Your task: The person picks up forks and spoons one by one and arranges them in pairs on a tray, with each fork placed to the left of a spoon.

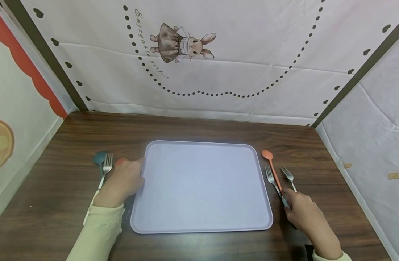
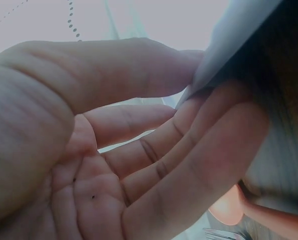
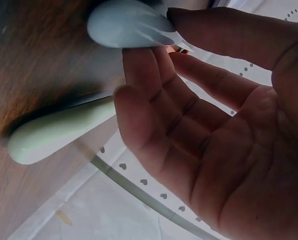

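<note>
A pale lilac tray point(image 1: 202, 188) lies in the middle of the wooden table. My left hand point(image 1: 124, 181) grips its left edge; in the left wrist view the thumb is above the rim point(image 2: 224, 45) and the fingers reach underneath. On the right, my right hand point(image 1: 303, 210) pinches the blue-grey handle point(image 3: 123, 25) of a fork point(image 1: 270, 175) between thumb and fingers. An orange spoon point(image 1: 267, 155) lies beside that fork, its handle end hidden by the hand. A second fork point(image 1: 288, 174) lies further right, and a pale green handle point(image 3: 63, 130) shows below my fingers.
Left of the tray lie a teal spoon point(image 1: 99, 158), a fork point(image 1: 107, 163) and an orange spoon point(image 1: 120, 161) mostly covered by my left hand. A white cloth wall point(image 1: 238, 43) with a rabbit print rises behind the table point(image 1: 199, 127); side walls stand left and right.
</note>
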`<move>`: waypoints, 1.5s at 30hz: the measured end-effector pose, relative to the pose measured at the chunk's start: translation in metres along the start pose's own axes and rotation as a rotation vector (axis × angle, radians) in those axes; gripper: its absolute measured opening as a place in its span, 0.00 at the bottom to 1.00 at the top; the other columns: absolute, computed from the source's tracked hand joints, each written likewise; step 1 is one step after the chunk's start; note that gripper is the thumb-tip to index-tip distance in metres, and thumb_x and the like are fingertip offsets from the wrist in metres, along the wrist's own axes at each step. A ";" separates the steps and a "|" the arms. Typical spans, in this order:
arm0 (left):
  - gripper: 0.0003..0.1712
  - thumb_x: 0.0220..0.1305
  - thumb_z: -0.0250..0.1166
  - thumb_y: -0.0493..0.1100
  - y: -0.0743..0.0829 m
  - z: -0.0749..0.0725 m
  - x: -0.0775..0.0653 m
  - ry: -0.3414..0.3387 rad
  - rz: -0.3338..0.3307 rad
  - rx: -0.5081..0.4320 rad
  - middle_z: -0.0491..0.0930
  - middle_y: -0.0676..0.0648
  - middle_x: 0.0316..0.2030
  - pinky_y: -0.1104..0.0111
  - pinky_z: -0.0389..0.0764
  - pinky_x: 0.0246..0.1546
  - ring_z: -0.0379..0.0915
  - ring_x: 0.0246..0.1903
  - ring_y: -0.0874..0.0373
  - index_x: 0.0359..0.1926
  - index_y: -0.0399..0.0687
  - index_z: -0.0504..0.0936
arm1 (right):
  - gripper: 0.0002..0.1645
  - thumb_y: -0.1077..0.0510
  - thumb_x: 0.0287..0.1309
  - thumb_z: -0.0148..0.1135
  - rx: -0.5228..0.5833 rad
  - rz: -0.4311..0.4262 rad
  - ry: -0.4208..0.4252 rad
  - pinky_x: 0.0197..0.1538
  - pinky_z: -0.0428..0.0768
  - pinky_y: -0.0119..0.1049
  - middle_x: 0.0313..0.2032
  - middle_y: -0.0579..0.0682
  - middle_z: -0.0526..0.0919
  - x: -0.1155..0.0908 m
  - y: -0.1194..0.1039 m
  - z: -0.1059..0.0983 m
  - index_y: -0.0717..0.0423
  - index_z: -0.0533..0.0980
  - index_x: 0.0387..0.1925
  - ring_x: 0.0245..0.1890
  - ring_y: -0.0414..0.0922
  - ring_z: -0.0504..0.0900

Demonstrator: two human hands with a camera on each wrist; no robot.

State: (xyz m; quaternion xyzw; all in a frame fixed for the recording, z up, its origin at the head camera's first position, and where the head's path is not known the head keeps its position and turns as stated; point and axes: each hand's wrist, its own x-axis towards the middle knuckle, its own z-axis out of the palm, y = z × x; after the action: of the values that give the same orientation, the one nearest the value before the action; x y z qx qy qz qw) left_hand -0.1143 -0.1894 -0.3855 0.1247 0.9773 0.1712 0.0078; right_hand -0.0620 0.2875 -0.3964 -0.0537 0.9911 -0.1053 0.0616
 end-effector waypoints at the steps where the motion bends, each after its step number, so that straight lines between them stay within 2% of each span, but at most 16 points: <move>1: 0.13 0.40 0.56 0.29 0.000 0.001 0.000 -0.001 -0.003 -0.003 0.67 0.46 0.16 0.59 0.67 0.17 0.61 0.18 0.51 0.33 0.35 0.71 | 0.29 0.66 0.39 0.65 -0.002 0.000 0.002 0.22 0.70 0.47 0.21 0.46 0.70 0.000 0.000 0.000 0.59 0.73 0.50 0.22 0.46 0.69; 9: 0.15 0.41 0.55 0.28 -0.002 0.002 0.000 -0.012 -0.025 -0.018 0.67 0.46 0.17 0.59 0.67 0.17 0.62 0.18 0.51 0.35 0.35 0.71 | 0.26 0.66 0.39 0.64 0.010 0.010 0.021 0.23 0.72 0.47 0.23 0.47 0.73 0.000 -0.002 0.001 0.62 0.75 0.46 0.23 0.45 0.70; 20: 0.14 0.39 0.54 0.28 -0.003 0.003 0.000 0.010 -0.009 -0.030 0.66 0.46 0.16 0.58 0.67 0.17 0.61 0.18 0.50 0.33 0.35 0.70 | 0.22 0.66 0.38 0.64 0.020 -0.009 0.063 0.23 0.73 0.46 0.24 0.48 0.75 0.001 -0.004 0.001 0.65 0.77 0.42 0.23 0.44 0.71; 25: 0.16 0.41 0.54 0.28 -0.003 0.003 0.000 -0.006 -0.029 -0.039 0.67 0.45 0.16 0.60 0.67 0.15 0.62 0.18 0.51 0.37 0.33 0.71 | 0.22 0.65 0.37 0.63 0.023 -0.030 0.093 0.24 0.73 0.46 0.25 0.49 0.76 0.000 -0.006 0.000 0.64 0.78 0.42 0.23 0.44 0.71; 37: 0.20 0.42 0.52 0.27 -0.003 0.003 0.000 -0.050 -0.054 -0.063 0.67 0.45 0.16 0.62 0.67 0.15 0.63 0.17 0.52 0.42 0.29 0.71 | 0.21 0.64 0.35 0.62 0.053 -0.056 0.154 0.20 0.68 0.40 0.23 0.48 0.72 0.001 -0.011 -0.001 0.64 0.79 0.39 0.20 0.42 0.66; 45: 0.21 0.42 0.53 0.27 -0.002 0.003 0.000 -0.049 -0.055 -0.062 0.67 0.45 0.16 0.62 0.68 0.15 0.63 0.17 0.52 0.43 0.28 0.71 | 0.21 0.62 0.34 0.61 0.066 -0.062 0.191 0.21 0.68 0.40 0.24 0.48 0.74 0.002 -0.015 -0.001 0.63 0.80 0.37 0.21 0.42 0.67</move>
State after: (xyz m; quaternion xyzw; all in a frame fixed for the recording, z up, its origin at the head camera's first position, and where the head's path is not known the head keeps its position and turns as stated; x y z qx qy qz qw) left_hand -0.1147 -0.1906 -0.3892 0.1014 0.9741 0.1983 0.0404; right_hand -0.0626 0.2729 -0.3919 -0.0721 0.9863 -0.1445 -0.0347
